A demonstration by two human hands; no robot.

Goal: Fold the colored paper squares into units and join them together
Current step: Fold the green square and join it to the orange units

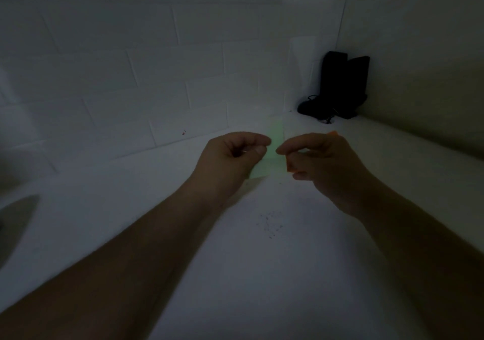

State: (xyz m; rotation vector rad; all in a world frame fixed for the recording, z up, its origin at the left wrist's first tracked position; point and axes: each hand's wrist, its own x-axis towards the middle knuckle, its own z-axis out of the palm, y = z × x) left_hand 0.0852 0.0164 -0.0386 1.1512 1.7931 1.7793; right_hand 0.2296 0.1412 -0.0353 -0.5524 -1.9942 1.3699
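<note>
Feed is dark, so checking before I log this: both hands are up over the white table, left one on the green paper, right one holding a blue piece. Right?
One detail is off: the piece in the right hand is orange, not blue, as the head view shows. The rest stands: both hands are raised over the white table, the left hand on the green paper.

Dim light falls on a white brick wall [131,64], white tabletop [248,274] and a black corner object [340,83].
</note>
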